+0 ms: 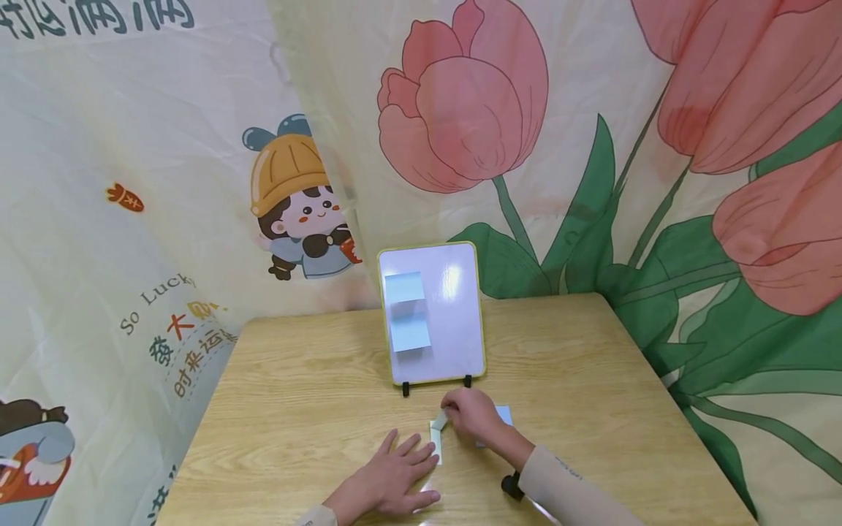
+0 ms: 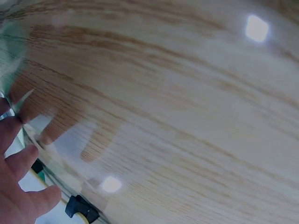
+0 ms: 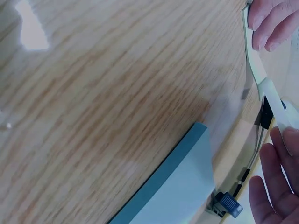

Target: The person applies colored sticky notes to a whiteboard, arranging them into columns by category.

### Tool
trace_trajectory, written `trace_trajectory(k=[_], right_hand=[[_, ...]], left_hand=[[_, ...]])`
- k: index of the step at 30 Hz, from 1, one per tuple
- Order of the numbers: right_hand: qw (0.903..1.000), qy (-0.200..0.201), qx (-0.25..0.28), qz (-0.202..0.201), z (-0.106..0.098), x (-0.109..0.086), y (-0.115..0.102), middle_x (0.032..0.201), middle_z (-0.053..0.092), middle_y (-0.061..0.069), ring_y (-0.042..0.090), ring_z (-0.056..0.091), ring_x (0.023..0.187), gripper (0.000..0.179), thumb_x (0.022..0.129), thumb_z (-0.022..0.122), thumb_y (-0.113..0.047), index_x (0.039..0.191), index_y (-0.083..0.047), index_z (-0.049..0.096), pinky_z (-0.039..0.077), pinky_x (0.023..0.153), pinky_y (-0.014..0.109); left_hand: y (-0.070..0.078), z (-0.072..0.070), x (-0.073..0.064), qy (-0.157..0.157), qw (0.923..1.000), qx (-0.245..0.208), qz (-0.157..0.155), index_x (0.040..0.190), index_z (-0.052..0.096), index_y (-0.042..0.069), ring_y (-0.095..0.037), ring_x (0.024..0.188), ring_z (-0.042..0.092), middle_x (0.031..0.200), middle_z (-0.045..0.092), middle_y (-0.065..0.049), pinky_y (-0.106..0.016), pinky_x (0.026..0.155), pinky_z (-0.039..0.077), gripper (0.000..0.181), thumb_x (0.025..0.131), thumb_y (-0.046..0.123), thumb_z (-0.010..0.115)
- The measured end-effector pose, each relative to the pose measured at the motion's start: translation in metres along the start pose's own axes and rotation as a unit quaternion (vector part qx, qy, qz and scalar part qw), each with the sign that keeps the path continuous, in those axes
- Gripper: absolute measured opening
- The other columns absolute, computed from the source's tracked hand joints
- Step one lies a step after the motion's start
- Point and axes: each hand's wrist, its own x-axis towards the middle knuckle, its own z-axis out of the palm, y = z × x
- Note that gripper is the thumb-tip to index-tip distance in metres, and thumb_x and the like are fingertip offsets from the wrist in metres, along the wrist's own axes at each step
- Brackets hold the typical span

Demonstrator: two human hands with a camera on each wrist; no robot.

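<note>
A slim pad of pale green sticky notes (image 1: 436,447) lies on the table in front of the whiteboard. My left hand (image 1: 395,475) rests with fingers spread, its fingertips at the pad's near end; the left wrist view shows only part of this hand (image 2: 21,179). Between thumb and fingers my right hand (image 1: 472,415) pinches the far end of the top note (image 3: 274,103), which bends up from the pad. A thick light-blue sticky-note pad (image 3: 180,186) sits beneath the right wrist, partly hidden by it in the head view.
Behind the hands a yellow-rimmed whiteboard (image 1: 454,314) stands on black feet (image 1: 405,389). Two blue notes, an upper one (image 1: 404,287) and a lower one (image 1: 411,332), stick to its left half. A printed cloth (image 1: 342,66) hangs beyond the wooden table (image 1: 283,394).
</note>
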Motion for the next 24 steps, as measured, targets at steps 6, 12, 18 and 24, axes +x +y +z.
trace_trajectory(k=[6, 12, 18, 24], right_hand=[[0.9983, 0.057, 0.012, -0.006, 0.003, 0.005, 0.007, 0.09, 0.077, -0.002, 0.016, 0.072, 0.082, 0.01, 0.089, 0.07, -0.01, 0.094, -0.012, 0.079, 0.057, 0.07, 0.033], [0.9936, 0.11, 0.006, -0.023, 0.002, 0.009, 0.011, 0.089, 0.078, -0.001, 0.017, 0.073, 0.081, 0.009, 0.088, 0.072, -0.011, 0.094, -0.012, 0.079, 0.059, 0.07, 0.033], [0.9913, 0.126, 0.015, -0.034, -0.006, 0.011, 0.013, 0.092, 0.078, 0.003, 0.019, 0.075, 0.083, 0.011, 0.087, 0.073, -0.008, 0.095, -0.011, 0.08, 0.06, 0.072, 0.035], [0.9916, 0.121, 0.012, -0.046, -0.02, 0.014, 0.014, 0.096, 0.078, 0.005, 0.021, 0.075, 0.085, 0.013, 0.089, 0.07, -0.006, 0.098, -0.009, 0.08, 0.06, 0.071, 0.036]], left_hand=[[0.0, 0.002, 0.001, 0.0, 1.0, -0.005, -0.001, 0.15, 0.043, 0.028, -0.027, 0.148, 0.033, 0.158, 0.038, 0.007, -0.064, 0.115, 0.023, 0.076, 0.096, 0.074, 0.017], [-0.002, 0.004, 0.002, -0.001, 1.0, 0.004, 0.0, 0.15, 0.043, 0.029, -0.026, 0.148, 0.033, 0.158, 0.038, 0.007, -0.063, 0.115, 0.023, 0.077, 0.095, 0.075, 0.015], [-0.002, 0.004, 0.003, -0.006, 1.0, -0.002, -0.002, 0.15, 0.043, 0.028, -0.026, 0.148, 0.032, 0.158, 0.037, 0.007, -0.063, 0.116, 0.022, 0.077, 0.095, 0.075, 0.017], [-0.002, 0.001, 0.003, -0.002, 0.9999, -0.013, 0.002, 0.149, 0.046, 0.028, -0.028, 0.147, 0.034, 0.157, 0.04, 0.006, -0.065, 0.114, 0.023, 0.069, 0.098, 0.069, 0.024]])
